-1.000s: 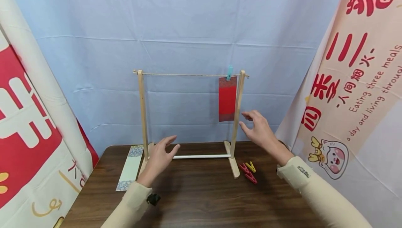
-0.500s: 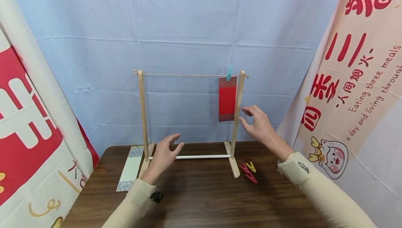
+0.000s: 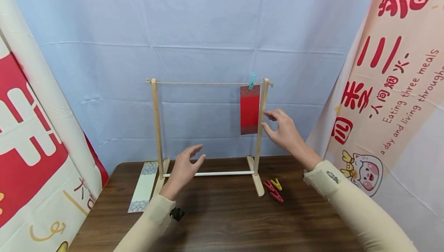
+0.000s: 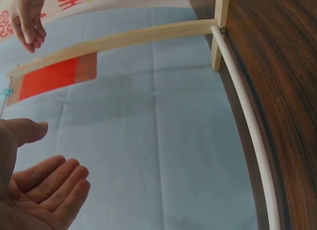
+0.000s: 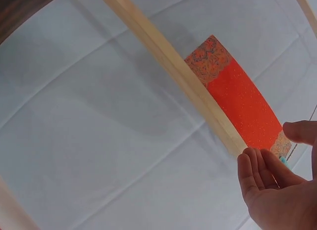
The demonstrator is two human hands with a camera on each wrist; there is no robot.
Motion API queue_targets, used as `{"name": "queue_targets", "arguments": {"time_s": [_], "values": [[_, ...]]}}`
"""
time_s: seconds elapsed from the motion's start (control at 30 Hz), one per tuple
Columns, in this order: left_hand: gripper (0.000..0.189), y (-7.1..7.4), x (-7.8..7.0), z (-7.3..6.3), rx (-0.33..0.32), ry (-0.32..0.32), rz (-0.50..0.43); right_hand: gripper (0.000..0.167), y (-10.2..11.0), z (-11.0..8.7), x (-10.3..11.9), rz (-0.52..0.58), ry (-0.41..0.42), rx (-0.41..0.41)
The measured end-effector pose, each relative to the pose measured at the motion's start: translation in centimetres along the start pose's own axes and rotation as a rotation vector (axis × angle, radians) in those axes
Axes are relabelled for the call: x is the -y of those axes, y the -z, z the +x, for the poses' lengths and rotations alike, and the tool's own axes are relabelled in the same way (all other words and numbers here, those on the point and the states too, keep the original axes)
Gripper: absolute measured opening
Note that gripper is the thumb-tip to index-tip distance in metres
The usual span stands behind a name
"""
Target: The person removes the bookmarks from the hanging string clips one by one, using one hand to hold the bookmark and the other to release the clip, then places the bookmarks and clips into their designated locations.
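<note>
A red paper strip [image 3: 249, 109] with patterned ends hangs at the right of a string [image 3: 204, 83], held by a light blue clothespin [image 3: 251, 81]. The string spans a wooden frame [image 3: 157, 125]. Near the frame's right post my right hand [image 3: 284, 131] is raised, fingers loosely bent, holding nothing. Lower down, my left hand [image 3: 183, 169] hovers in front of the white crossbar [image 3: 225, 173], thumb apart from the fingers and nothing in it. In the left wrist view, the palm of the left hand [image 4: 47, 190] shows bare.
A pale paper strip [image 3: 143, 186] with blue patterned ends lies left of the frame on the dark wooden table [image 3: 222, 221]. Red clothespins [image 3: 274, 192] and a yellow clothespin [image 3: 276, 184] lie right of its foot. Printed cloths hang on both sides.
My right hand has risen a little beside the right post. The left hand has drifted up and to the right. Both stay without anything in them.
</note>
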State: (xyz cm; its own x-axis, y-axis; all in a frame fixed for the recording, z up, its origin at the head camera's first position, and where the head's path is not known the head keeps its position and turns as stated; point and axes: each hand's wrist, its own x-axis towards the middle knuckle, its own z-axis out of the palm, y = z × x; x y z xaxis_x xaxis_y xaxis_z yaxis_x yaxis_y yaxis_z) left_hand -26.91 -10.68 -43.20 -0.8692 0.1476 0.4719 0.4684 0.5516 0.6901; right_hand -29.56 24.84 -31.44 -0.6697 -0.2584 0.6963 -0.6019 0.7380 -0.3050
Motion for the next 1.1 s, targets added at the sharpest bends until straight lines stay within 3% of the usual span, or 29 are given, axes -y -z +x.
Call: {"name": "queue_targets", "arguments": {"time_s": [0.63, 1.1], "values": [[0.046, -0.7, -1.5, 1.5, 0.01, -0.031, -0.024, 0.041, 1.2, 2.5, 0.8, 0.004, 0.057, -0.013], [0.047, -2.0, -2.0, 2.0, 0.021, -0.054, -0.023, 0.038, 2.4, 3.7, 1.3, 0.015, 0.109, -0.029]]}}
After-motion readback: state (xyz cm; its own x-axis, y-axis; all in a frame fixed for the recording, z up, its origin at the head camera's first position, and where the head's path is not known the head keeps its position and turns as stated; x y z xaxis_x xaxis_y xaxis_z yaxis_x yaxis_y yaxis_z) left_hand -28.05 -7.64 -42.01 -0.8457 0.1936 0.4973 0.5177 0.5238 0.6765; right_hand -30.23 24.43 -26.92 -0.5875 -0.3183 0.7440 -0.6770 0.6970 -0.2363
